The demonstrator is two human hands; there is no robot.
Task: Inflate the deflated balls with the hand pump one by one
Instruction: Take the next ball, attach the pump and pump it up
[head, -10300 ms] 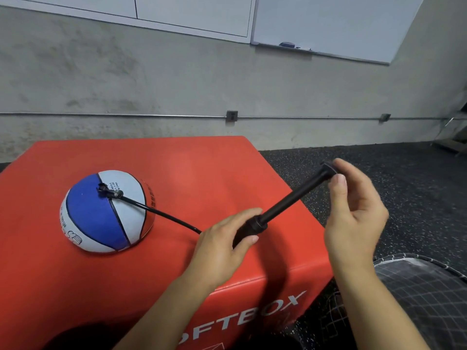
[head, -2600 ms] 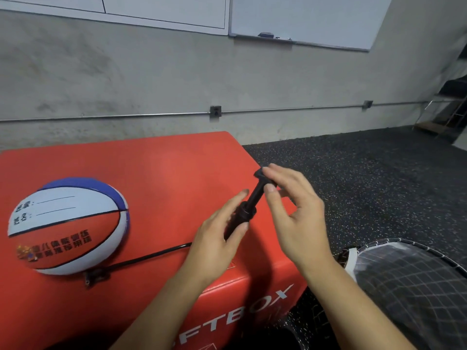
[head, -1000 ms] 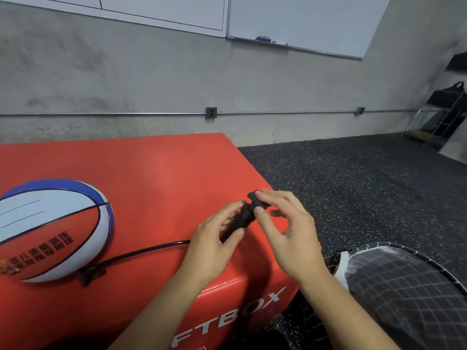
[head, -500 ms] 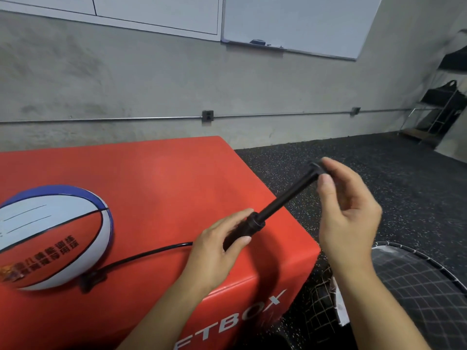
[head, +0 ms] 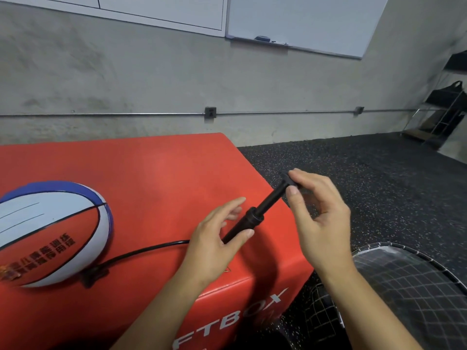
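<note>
Red padding covers the big soft box (head: 156,178) that fills the lower left of the frame, with white letters on its front face at the bottom centre. On its top, at the far left edge of the frame, lies a ball (head: 48,233) with white, blue and orange-red panels and some printed characters; its shape looks flattened rather than round. A thin black hose (head: 141,251) runs from a fitting at the ball's lower right side across the box top toward the centre of the frame, where it disappears behind the left hand (head: 214,243).

The left hand grips the black barrel of the hand pump (head: 255,218), thumb curled over its lower side and fingers lying along the far side, near the box's right edge. The pump slants up to the right, its thinner rod partly drawn out of the barrel. The right hand (head: 318,221), right of centre, pinches the pump's handle at the top of the rod between thumb and curled fingers.

Dark speckled flooring (head: 379,178) spreads across the right side. A black net with a wire rim (head: 409,281) sits in the lower right corner. A whiteboard (head: 303,18) hangs on the grey concrete wall at the upper right.
</note>
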